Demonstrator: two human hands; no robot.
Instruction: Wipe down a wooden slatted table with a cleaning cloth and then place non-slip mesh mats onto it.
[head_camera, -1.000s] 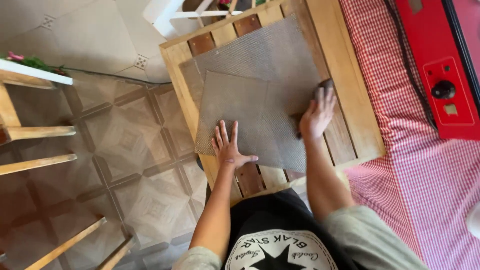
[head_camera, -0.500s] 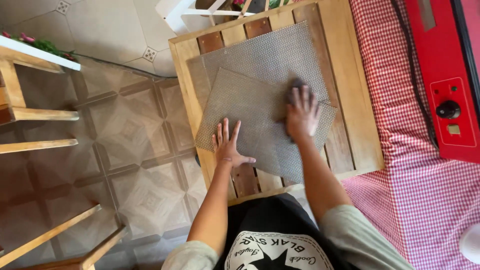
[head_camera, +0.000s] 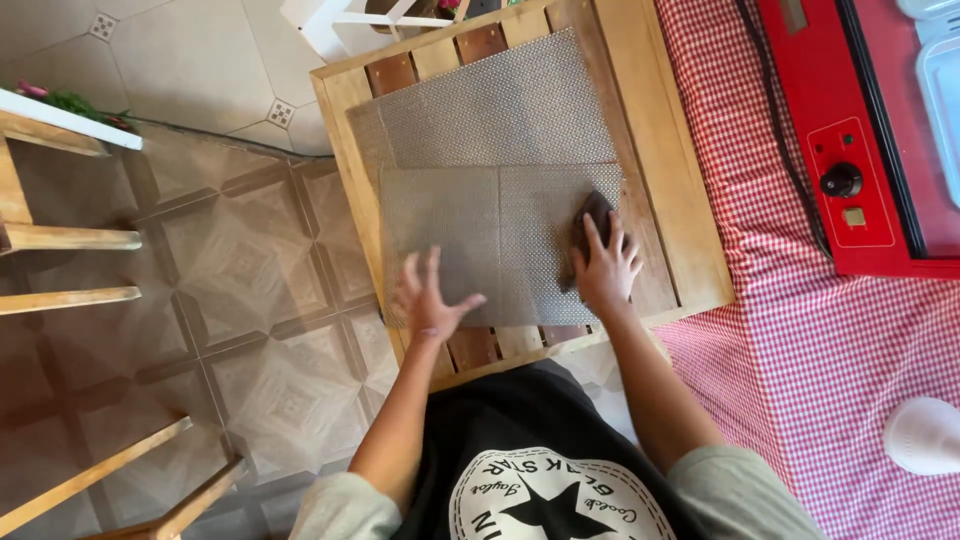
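Grey textured mat (head_camera: 470, 240): square, woven-looking surface, faint fold lines crossing it, lies flat on slatted wooden bench (head_camera: 690, 220), overlapping second grey mat of same texture behind it. Dark brown pad (head_camera: 590, 215): small, oblong, sits on mat near right edge, partly covered by right-hand fingers.

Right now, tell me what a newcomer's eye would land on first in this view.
First, the two hands at the centre: the left hand is spread flat on a grey textured mat, while the right hand presses a dark pad against the mat's right edge. The mat lies on a wooden slatted table. To the right, a red appliance sits on a red checked cloth.
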